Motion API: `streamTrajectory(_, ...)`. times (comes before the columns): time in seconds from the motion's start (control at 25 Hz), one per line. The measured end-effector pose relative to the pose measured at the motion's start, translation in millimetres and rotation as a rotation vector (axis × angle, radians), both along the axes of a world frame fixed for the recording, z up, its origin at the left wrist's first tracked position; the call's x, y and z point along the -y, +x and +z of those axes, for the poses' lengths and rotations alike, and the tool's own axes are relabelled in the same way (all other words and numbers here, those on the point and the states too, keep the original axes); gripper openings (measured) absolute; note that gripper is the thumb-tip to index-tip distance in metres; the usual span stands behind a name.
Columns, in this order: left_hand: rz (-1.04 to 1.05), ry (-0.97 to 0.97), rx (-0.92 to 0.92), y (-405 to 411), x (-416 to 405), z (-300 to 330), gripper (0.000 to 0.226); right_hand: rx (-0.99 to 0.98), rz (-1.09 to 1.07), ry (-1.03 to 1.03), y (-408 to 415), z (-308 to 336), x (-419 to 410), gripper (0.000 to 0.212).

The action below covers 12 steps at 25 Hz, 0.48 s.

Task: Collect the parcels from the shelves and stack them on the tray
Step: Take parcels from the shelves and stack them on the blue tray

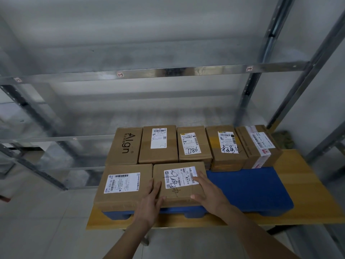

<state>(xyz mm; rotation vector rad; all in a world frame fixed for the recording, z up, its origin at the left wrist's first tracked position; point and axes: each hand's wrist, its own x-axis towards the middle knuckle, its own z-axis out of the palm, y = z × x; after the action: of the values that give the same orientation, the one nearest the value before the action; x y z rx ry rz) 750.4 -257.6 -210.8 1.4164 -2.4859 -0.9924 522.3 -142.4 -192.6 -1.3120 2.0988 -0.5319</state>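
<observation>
— What is recorded of the racking and the surface?

— Bare metal shelving [156, 73] is seen against a pale wall, with small numbered tags on its front rails. A wooden table [306, 186] is placed in front of it, over a light tiled floor. A blue tray [248, 187] is set on the table.

— And the parcels?

— Seven brown cardboard parcels are counted on the tray. Five are lined in the far row, touching side by side; the leftmost [124, 146] is printed "Align", and the others carry white shipping labels. Two lie in the near row: a wide parcel [123, 186] at the left, and a scribbled parcel [179, 181] just beside it.

— The hands?

— The left hand [149, 204] is laid flat, fingers extended, at the scribbled parcel's left edge. The right hand [209, 193] is spread open on its top right. Nothing is gripped by either.
</observation>
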Motion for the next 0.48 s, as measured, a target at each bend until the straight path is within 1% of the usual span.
streamTrajectory(0.16, 0.035, 0.031, -0.048, 1.0, -0.7, 9.2, 0.064, -0.049, 0.035, 0.012, 0.6, 9.2, -7.4, 0.077)
streamTrajectory(0.24, 0.019, -0.016, -0.053, 1.8, -2.5, 20.8, 0.063, -0.055, 0.04, 0.014, -0.1, 18.3, -17.4, 0.077)
streamTrajectory(0.36, -0.014, -0.06, -0.071, 2.4, -6.1, 49.0, 0.061, -0.093, 0.058, 0.021, -3.9, 38.5, -31.0, 0.077)
streamTrajectory(0.48, -0.058, -0.104, -0.083, -0.8, -10.1, 87.2, 0.06, -0.144, 0.025, 0.022, -7.1, 71.5, -47.4, 0.075)
